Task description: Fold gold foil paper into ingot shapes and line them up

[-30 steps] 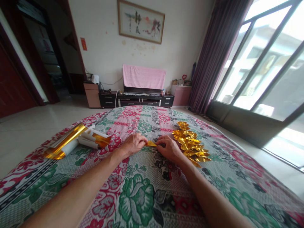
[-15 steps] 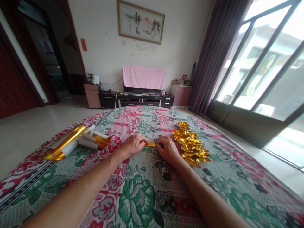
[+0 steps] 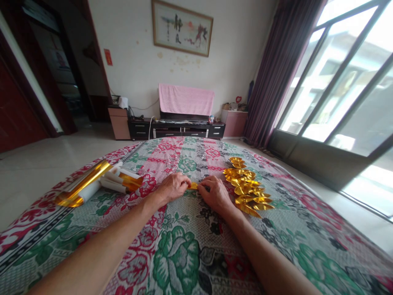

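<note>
A small gold foil piece (image 3: 193, 186) lies low over the patterned cloth, between my two hands. My left hand (image 3: 174, 186) pinches its left end with thumb and fingers. At its right end, the closed fingers of my right hand (image 3: 215, 192) hold it. Right of my right hand, several folded gold foil shapes (image 3: 250, 188) with pointed tips stand in an overlapping row. Rolled gold and white foil sheets (image 3: 95, 182) rest on the cloth to the left of my left hand.
The flowered cloth (image 3: 176, 258) covers the round table. Beyond it stand a low black cabinet (image 3: 141, 129) and a screen under a pink towel (image 3: 186, 99). A purple curtain (image 3: 270, 73) hangs beside the window on the right.
My right hand's fingers have shifted slightly left along the small gold piece, and its visible part looks shorter and flatter. My left hand has hardly moved.
</note>
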`<state>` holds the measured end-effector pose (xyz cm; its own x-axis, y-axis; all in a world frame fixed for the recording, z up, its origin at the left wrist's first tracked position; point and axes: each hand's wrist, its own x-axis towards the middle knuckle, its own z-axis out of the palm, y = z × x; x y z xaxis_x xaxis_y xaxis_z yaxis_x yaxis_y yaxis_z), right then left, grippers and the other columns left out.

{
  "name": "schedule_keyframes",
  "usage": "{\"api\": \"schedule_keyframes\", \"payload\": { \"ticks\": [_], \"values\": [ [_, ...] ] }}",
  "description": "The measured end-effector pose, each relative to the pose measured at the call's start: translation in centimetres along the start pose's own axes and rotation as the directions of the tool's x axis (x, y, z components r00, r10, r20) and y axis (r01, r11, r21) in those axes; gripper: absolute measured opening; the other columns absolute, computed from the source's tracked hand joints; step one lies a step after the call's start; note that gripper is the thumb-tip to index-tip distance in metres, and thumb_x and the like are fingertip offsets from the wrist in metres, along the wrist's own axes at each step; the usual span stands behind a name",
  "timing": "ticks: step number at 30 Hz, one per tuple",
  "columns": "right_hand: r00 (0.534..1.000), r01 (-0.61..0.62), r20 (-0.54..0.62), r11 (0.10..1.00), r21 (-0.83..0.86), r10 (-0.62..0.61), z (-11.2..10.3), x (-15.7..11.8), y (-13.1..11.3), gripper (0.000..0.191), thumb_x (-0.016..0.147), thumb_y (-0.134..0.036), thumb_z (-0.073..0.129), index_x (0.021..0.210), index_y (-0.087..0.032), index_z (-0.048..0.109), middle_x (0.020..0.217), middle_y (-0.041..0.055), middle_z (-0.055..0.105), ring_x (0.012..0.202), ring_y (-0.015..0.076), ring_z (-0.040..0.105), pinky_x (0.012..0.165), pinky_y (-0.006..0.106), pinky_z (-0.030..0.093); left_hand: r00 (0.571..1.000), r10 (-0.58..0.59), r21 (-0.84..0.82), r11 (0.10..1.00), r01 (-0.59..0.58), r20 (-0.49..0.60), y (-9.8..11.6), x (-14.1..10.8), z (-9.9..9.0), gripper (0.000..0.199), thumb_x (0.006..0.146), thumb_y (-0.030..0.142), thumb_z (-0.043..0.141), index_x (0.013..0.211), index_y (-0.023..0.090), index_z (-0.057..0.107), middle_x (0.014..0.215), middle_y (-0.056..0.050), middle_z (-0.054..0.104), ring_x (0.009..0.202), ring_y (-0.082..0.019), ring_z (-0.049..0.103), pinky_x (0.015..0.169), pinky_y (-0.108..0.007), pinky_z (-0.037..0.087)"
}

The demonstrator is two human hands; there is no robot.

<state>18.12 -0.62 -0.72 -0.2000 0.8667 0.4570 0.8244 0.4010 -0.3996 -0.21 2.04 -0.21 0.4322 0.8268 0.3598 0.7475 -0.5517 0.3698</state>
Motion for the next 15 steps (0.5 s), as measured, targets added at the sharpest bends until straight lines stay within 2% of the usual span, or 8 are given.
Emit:
{"api": "schedule_keyframes", "payload": {
  "ticks": [6,10,15],
  "values": [
    [0.994,-0.104,-0.026,0.993,-0.047,0.103,0.5,0.1,-1.0,0.026,0.081,-0.043,0.054,0.074,-0.023,0.069,0.089,0.0051,0.059,0.086,0.0163,0.053,0.083,0.03,0.036,1.0,0.008,0.018,1.0,-0.008,-0.012,0.2,0.0,-0.1,0.027,0.074,0.013,0.046,0.084,0.021,0.071,0.082,-0.002,0.066,0.075,-0.014,0.059,0.072,-0.024,0.045],
    [0.984,-0.171,-0.056,0.983,-0.063,0.168,0.8,0.2,-1.5,0.027,0.077,-0.046,0.057,0.069,-0.023,0.069,0.087,0.0058,0.059,0.082,0.0177,0.051,0.079,0.031,0.037,1.0,-0.003,0.045,0.999,0.004,-0.01,0.2,0.0,0.0,0.028,0.073,0.013,0.046,0.085,0.021,0.07,0.08,-0.002,0.065,0.073,-0.014,0.058,0.071,-0.024,0.045],
    [0.964,-0.259,-0.075,0.965,-0.048,0.255,0.9,0.5,-2.2,0.039,0.072,-0.058,0.056,0.064,-0.022,0.068,0.087,0.0073,0.058,0.083,0.0207,0.05,0.073,0.033,0.038,1.0,0.003,0.071,0.997,-0.002,-0.005,0.2,0.1,0.0,0.029,0.072,0.012,0.045,0.086,0.021,0.07,0.077,-0.003,0.064,0.071,-0.014,0.057,0.069,-0.024,0.045]
  ]
}}
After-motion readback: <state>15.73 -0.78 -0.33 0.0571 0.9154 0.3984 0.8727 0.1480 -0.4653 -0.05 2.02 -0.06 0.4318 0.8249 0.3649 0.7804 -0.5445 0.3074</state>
